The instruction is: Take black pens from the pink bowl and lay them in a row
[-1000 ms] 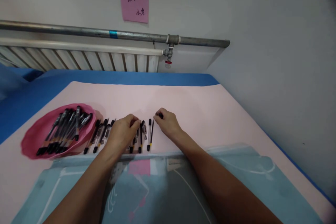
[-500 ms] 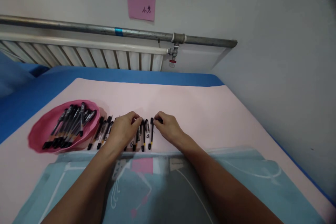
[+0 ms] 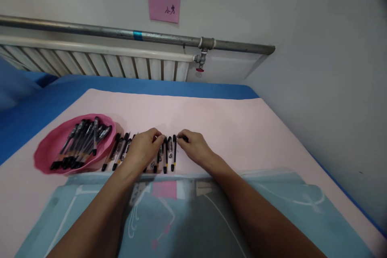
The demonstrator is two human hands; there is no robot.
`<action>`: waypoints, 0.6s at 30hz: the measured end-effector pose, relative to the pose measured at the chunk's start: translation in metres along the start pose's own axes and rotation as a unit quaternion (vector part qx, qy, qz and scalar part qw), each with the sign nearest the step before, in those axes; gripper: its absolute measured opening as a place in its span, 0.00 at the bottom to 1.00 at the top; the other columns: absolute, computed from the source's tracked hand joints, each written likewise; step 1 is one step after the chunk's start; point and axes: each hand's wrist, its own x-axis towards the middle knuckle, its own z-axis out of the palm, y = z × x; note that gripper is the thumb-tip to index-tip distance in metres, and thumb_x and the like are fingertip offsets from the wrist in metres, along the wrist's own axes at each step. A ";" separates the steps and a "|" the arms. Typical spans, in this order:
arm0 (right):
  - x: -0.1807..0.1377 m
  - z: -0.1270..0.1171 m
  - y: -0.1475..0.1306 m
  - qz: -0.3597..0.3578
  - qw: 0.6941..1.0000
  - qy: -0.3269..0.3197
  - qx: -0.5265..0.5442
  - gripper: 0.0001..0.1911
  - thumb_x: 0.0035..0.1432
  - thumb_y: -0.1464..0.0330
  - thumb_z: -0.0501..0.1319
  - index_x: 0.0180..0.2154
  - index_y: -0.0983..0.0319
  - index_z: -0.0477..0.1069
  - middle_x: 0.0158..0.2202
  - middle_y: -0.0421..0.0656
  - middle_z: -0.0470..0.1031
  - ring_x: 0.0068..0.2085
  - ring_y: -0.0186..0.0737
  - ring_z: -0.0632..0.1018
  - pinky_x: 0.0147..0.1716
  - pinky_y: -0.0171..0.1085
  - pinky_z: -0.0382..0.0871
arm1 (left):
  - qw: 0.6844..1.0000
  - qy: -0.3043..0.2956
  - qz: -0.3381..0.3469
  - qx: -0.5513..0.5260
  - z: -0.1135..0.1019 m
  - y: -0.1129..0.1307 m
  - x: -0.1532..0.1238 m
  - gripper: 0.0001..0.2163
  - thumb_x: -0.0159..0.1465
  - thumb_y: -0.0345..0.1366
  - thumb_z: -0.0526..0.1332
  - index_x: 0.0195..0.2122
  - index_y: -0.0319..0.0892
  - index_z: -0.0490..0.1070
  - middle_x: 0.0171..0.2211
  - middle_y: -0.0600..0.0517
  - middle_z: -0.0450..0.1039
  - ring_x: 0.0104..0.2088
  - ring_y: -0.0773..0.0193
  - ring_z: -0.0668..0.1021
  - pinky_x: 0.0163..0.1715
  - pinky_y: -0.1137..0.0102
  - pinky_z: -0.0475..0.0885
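Observation:
Several pens with black ends and clear barrels stand in a row on the pink surface, with pen caps lying between them. My left hand (image 3: 144, 146) is closed over the middle of the row and covers part of it. Its thumb and forefinger pinch together by the top of one pen (image 3: 165, 155); what they hold is hidden. My right hand (image 3: 195, 144) is closed just past the rightmost pen (image 3: 173, 153). Something dark shows at its curled fingers, too small to name. A loose pen cap (image 3: 169, 144) lies between these two pens.
A pink oval basket (image 3: 44, 153) at the left holds a pile of black-capped pens (image 3: 80, 141). A blue patterned cloth (image 3: 272, 201) lies in front, under my forearms. Behind the table (image 3: 236, 125) are a radiator (image 3: 115, 64), a pipe (image 3: 242, 47) and a wall.
The view has shifted very slightly. Both hands and the pens look the same as before.

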 end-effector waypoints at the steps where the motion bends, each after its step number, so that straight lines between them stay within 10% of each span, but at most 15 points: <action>1: -0.001 -0.002 -0.001 0.002 1.000 -0.008 -0.008 0.04 0.53 0.70 0.56 0.29 0.59 0.70 0.27 0.40 0.73 0.28 0.35 0.71 0.27 0.34 0.57 | 1.000 0.000 0.000 0.005 0.000 0.000 0.000 0.13 0.59 0.41 0.51 0.33 0.43 0.72 0.28 0.50 0.75 0.29 0.63 0.73 0.28 0.72 0.60; 18: -0.030 -0.023 -0.027 0.056 0.979 -0.195 -0.027 0.09 0.51 0.64 0.59 0.32 0.62 0.71 0.32 0.43 0.74 0.33 0.37 0.72 0.29 0.32 0.59 | 0.998 -0.026 0.001 0.057 0.003 -0.004 0.003 0.14 0.60 0.42 0.50 0.34 0.42 0.73 0.29 0.49 0.76 0.28 0.63 0.74 0.27 0.73 0.61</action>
